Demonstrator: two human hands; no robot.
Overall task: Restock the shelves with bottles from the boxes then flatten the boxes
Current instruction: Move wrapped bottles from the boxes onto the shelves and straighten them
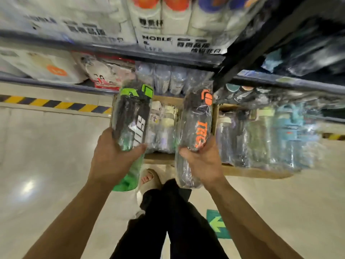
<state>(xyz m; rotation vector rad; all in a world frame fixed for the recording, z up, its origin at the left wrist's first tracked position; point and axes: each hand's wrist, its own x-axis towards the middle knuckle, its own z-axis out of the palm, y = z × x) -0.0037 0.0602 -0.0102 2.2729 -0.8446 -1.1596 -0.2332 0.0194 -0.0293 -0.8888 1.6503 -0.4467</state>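
While the cardboard box (160, 159) on the floor remains full of wrapped bottles, restocking looks only midway: the left hand (113, 156) grasps a green bottle (130, 128), the right hand (203, 159) an orange-lettered bottle (196, 131), both held above the box, below the shelf (112, 51).

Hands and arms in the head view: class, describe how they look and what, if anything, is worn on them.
Both arms are bare as far as the bottom edge of the picture, with no sleeve showing. The left hand and right hand wear no gloves, and no rings, watch, wristband or markings are visible on the wrists or forearms. The frame is slightly blurred, so fine detail cannot be judged.
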